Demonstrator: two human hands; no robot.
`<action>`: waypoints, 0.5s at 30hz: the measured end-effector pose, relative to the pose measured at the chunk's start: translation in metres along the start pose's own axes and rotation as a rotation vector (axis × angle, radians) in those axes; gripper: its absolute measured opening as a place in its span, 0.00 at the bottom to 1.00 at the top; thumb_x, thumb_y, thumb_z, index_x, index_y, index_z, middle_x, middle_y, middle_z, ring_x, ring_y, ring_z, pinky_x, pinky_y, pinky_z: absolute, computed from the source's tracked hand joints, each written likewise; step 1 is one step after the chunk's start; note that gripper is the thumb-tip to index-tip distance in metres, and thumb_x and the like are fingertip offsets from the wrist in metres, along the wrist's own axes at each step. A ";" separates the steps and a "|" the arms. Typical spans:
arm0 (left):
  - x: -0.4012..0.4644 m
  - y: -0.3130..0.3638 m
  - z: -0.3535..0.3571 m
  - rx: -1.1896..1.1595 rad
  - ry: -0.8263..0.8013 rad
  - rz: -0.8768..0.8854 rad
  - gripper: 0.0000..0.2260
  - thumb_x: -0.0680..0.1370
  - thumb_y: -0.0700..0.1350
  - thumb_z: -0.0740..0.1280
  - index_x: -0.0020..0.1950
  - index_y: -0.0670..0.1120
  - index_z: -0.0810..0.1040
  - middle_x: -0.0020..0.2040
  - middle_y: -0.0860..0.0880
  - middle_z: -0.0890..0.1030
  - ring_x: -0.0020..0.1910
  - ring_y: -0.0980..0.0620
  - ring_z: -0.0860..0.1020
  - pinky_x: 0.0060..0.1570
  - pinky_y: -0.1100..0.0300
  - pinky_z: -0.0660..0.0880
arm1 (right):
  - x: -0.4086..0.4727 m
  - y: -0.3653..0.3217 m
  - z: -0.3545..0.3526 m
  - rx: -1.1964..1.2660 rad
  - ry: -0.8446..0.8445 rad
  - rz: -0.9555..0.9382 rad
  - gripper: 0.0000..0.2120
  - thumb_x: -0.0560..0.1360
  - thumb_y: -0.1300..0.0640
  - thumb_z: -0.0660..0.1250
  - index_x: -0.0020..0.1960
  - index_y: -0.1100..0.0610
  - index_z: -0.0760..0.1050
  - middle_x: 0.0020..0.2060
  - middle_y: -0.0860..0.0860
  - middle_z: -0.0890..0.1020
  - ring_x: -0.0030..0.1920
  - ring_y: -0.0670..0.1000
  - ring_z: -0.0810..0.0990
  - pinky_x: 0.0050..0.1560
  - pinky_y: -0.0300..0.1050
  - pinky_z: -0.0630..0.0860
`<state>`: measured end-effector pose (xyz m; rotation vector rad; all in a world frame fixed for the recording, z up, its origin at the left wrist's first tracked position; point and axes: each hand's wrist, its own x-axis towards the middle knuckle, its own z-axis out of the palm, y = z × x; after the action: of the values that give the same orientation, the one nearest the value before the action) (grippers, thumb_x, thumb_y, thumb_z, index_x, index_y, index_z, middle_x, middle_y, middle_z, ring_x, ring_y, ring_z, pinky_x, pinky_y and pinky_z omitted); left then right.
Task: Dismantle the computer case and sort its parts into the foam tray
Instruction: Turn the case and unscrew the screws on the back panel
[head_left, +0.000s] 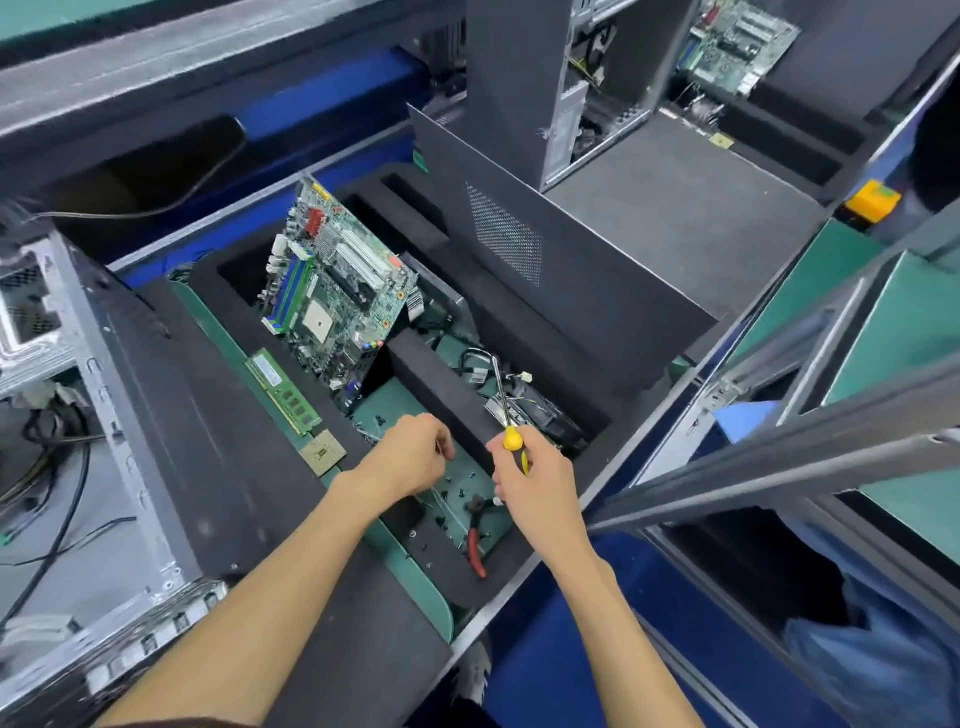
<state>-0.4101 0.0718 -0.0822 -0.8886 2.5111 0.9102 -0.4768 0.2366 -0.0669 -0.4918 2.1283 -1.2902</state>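
A black foam tray (218, 415) lies in front of me. A green motherboard (337, 280) leans tilted in its upper compartment. A RAM stick (283, 392) and a CPU chip (323, 453) lie in slots on the left. My left hand (410, 454) hovers over the small-parts compartment with fingers curled; whether it holds a screw is hidden. My right hand (535, 486) grips a yellow-handled screwdriver (506, 410), shaft pointing away. Several black screws (457, 493) and red-handled pliers (475, 540) lie below the hands. The opened computer case (93, 415) stands at the left.
A black side panel (545, 249) leans at the tray's far side. Cables and a fan unit (524, 400) fill the right compartment. Another open case (561, 88) and motherboard (737, 47) stand farther back. A metal frame rail (779, 441) crosses on the right.
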 end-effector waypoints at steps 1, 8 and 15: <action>-0.001 -0.001 -0.001 -0.018 0.018 -0.009 0.15 0.74 0.32 0.61 0.47 0.46 0.84 0.51 0.48 0.82 0.49 0.47 0.82 0.53 0.55 0.80 | 0.001 -0.001 0.001 -0.003 -0.002 -0.005 0.11 0.82 0.52 0.62 0.43 0.42 0.76 0.38 0.60 0.78 0.33 0.51 0.73 0.40 0.59 0.77; -0.026 0.002 -0.012 -0.135 0.144 0.010 0.15 0.75 0.33 0.60 0.43 0.51 0.81 0.43 0.55 0.81 0.45 0.53 0.79 0.43 0.62 0.73 | -0.002 -0.016 0.015 -0.009 -0.033 -0.088 0.10 0.82 0.54 0.62 0.43 0.45 0.76 0.37 0.61 0.78 0.35 0.57 0.73 0.41 0.60 0.77; -0.092 0.016 -0.049 -0.285 0.308 0.071 0.13 0.78 0.36 0.60 0.54 0.49 0.80 0.51 0.51 0.82 0.48 0.51 0.78 0.50 0.55 0.76 | -0.018 -0.047 0.049 0.025 -0.043 -0.279 0.11 0.82 0.55 0.62 0.42 0.46 0.71 0.29 0.45 0.72 0.29 0.45 0.66 0.30 0.41 0.64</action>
<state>-0.3558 0.0900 0.0061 -1.1067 2.7276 1.2639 -0.4305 0.1927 -0.0372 -0.8219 2.0576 -1.4403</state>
